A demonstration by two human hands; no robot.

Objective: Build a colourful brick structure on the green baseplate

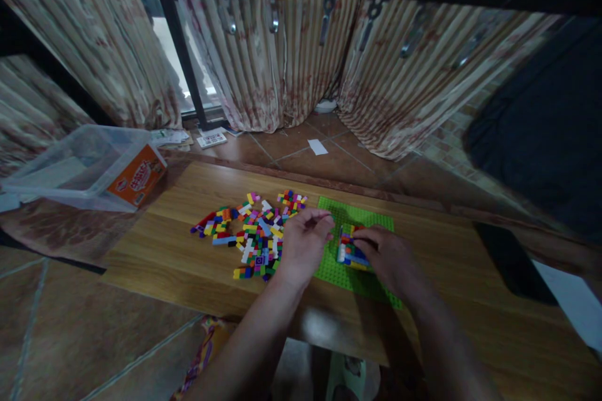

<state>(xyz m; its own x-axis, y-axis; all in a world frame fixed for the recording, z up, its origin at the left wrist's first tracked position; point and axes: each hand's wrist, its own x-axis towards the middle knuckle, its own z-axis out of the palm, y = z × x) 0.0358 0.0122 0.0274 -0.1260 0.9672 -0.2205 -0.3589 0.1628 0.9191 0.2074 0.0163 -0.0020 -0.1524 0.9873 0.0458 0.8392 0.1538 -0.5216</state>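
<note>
A build of toy bricks point(347, 253) in several colours stands on the green baseplate point(329, 269). My right hand point(388, 258) reaches over it from the right, its thumb and fingers closed on the top of the build and hiding part of it. Above the baseplate's left side is my left hand point(303, 244), with thumb and fingers pinched together. Whatever may be in that pinch is too small to make out. Just left of this hand lies a spread-out heap of loose toy bricks point(256, 235), partly covered by the hand.
The wooden table point(160, 250) carries everything I handle. A clear plastic bin point(94, 194) with an orange label sits at the far left. On the right lie a black flat object point(515, 260) and a white sheet point(571, 297). Striped curtains point(301, 69) hang behind.
</note>
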